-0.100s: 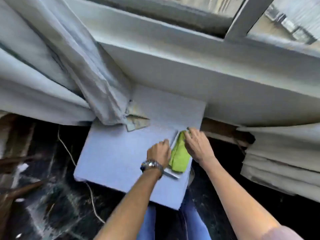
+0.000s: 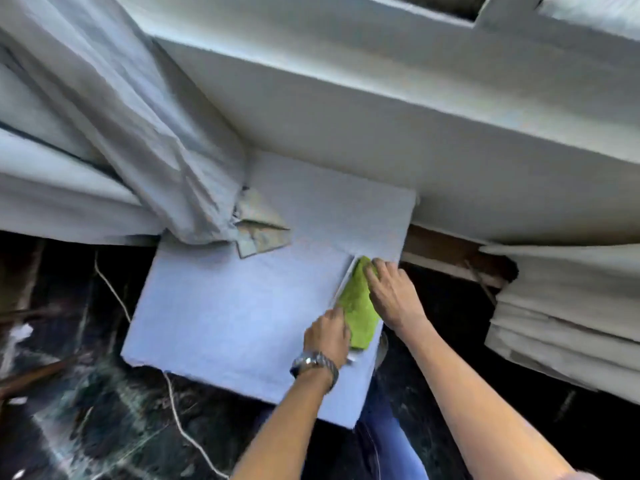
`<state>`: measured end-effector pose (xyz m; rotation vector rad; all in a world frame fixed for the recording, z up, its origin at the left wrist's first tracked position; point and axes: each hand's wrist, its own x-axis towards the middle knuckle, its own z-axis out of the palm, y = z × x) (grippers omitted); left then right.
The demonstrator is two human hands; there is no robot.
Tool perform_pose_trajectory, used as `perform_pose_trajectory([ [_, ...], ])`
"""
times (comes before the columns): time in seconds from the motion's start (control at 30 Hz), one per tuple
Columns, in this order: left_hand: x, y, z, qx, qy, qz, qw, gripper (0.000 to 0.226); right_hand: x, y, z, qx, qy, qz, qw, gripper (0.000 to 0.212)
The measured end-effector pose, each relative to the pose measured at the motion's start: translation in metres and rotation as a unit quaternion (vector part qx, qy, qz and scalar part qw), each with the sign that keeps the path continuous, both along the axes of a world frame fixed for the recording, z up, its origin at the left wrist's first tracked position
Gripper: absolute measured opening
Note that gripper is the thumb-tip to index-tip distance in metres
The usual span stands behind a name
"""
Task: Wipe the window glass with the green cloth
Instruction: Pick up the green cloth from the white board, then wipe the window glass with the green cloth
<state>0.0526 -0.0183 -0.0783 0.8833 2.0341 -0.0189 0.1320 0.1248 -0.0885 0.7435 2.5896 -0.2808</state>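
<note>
My right fingers [image 2: 375, 268] lie flat on the far end of the green cloth [image 2: 358, 310], and my left hand [image 2: 329, 336], curled at its near edge, has slid closer since a moment ago. The cloth lies on a pale tray [image 2: 348, 271] on the blue board [image 2: 221, 306] below the window glass [image 2: 588, 8], not yet gripped; I judge wiping hasn't begun.

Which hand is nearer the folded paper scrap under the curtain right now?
Left. The left hand sits at the green cloth's lower left edge, on the side toward the paper scrap. The right hand is across the cloth, farther away.
</note>
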Motion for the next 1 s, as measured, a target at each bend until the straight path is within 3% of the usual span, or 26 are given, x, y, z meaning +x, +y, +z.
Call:
perform_pose_trajectory([
  [0.07,0.03,-0.008,-0.034,-0.005,-0.023,0.027,0.999,0.049,0.001,0.007,-0.029,0.001,0.0,0.025,1.0,0.047],
  [0.17,0.057,0.003,-0.075,0.034,0.034,0.093,0.995,0.062,-0.002,0.024,-0.062,0.038,0.0,0.097,0.995,0.047],
  [0.27,0.065,0.019,-0.088,0.026,0.085,0.173,0.981,0.058,-0.006,0.036,-0.07,0.062,-0.015,0.152,0.986,0.039],
  [0.33,0.063,0.027,-0.089,0.009,0.081,0.16,0.984,0.046,-0.008,0.041,-0.065,0.067,-0.024,0.169,0.983,0.033],
  [0.4,0.057,0.028,-0.084,-0.004,0.076,0.119,0.99,0.037,-0.007,0.043,-0.055,0.04,-0.032,0.14,0.989,0.031],
  [0.5,0.039,0.027,-0.055,-0.014,0.039,0.13,0.991,0.04,-0.007,0.049,-0.02,-0.113,-0.015,0.02,0.993,0.034],
  [0.6,0.011,0.024,-0.004,0.027,-0.008,0.167,0.986,0.026,-0.015,0.066,0.043,-0.276,0.026,-0.109,0.955,0.031],
  [0.73,-0.039,0.034,0.111,0.102,-0.084,0.203,0.97,0.034,-0.045,0.093,0.175,-0.308,0.135,-0.158,0.928,0.033],
  [0.87,-0.102,0.088,0.266,0.288,-0.115,0.207,0.928,0.025,-0.103,0.141,0.357,-0.231,0.271,-0.115,0.927,0.04],
  [1.0,-0.16,0.164,0.433,0.481,-0.115,0.231,0.838,0.05,-0.16,0.174,0.551,-0.037,0.448,-0.028,0.893,0.055],
])
